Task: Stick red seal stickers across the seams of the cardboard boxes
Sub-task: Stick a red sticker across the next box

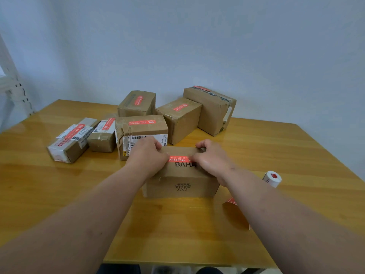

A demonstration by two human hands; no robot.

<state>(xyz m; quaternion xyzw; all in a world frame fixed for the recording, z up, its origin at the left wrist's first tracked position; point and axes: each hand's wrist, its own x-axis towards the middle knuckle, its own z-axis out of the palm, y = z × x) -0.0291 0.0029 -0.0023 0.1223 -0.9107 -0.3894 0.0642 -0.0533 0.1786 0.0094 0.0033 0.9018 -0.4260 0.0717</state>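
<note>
A brown cardboard box (180, 182) printed "BAHA" stands in the middle of the wooden table (59, 175). A red seal sticker (179, 158) lies across its top. My left hand (147, 155) holds the box's left top edge, its fingers curled over the far side and its thumb at the sticker's left end. My right hand (212, 158) holds the right top edge the same way, covering the sticker's right end. A white sticker roll (272, 178) lies to the right, and its backing strip (236, 213) trails under my right forearm.
Several cardboard boxes with red stickers on top stand behind: a flat one (69, 141) at left, a small one (102, 135), a labelled one (141, 133), and three more (137, 103) (180, 117) (212, 109) near the wall. A white metal rack (11, 84) stands far left.
</note>
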